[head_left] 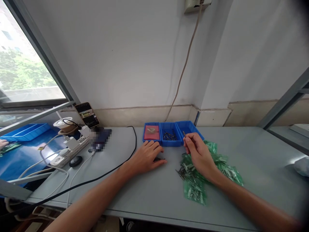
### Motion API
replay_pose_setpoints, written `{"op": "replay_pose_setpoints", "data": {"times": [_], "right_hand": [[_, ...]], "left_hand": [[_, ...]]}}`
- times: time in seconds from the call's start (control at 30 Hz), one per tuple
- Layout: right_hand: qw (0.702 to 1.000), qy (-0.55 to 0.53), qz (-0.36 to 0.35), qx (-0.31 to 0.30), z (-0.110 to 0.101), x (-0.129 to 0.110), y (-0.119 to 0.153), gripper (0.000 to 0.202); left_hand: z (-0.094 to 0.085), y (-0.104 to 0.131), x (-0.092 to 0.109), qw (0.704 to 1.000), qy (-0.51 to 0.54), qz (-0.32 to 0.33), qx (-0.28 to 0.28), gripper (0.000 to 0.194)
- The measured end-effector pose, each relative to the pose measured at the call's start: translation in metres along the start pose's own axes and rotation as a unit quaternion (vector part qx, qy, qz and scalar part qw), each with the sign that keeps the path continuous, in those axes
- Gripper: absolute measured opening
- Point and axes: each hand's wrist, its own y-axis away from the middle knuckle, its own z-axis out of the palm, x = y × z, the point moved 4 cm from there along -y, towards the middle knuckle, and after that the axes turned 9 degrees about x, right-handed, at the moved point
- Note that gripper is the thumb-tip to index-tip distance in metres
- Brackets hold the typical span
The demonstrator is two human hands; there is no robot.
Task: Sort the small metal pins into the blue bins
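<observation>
Low in the frame, two bare forearms reaching up across the pale grey tabletop [149, 196]. Right of centre, a scatter of clear green plastic packets [195, 190] with small dark metal parts on them: thin, slick film, likely to slide if nudged. Just above, right hand [199, 154] closed in a fingertip pinch on a small thin metal pin [184, 133], held upright just in front of the right blue tray. Light, stiff, easily dropped; best taken by the shank between thumb and forefinger. Centre, left hand [147, 156] palm down, fingers loosely curled over a small dark piece [159, 159] on the table, pressing rather than gripping as far as can be told. Beyond, three blue plastic trays [177, 126] side by side, the middle holding more pins. Far left, white power strip [69, 151] and propped phone [87, 115].
</observation>
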Motion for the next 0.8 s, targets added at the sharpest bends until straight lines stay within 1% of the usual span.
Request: {"op": "replay_pose_setpoints", "data": {"times": [0.13,0.27,0.37,0.57,0.8], "right_hand": [[0.999,-0.033,0.010,-0.016,0.002,-0.001,-0.001,0.033],[0.992,-0.100,0.058,-0.042,0.007,0.002,-0.003,0.041],[0.985,-0.139,0.089,-0.044,0.009,0.003,-0.003,0.048],[0.978,-0.162,0.124,-0.050,0.010,0.001,-0.002,0.056],[0.951,-0.215,0.204,-0.084,0.012,0.005,-0.001,0.056]], "left_hand": [[-0.001,0.000,0.001,1.000,-0.004,0.004,-0.005,0.037],[-0.001,0.000,0.001,1.000,-0.008,0.007,-0.004,0.037],[-0.001,0.001,0.001,1.000,-0.010,0.006,-0.006,0.038],[-0.001,0.000,0.001,1.000,-0.008,0.007,-0.008,0.040],[0.000,0.000,0.001,1.000,-0.009,0.007,-0.010,0.041]]}}
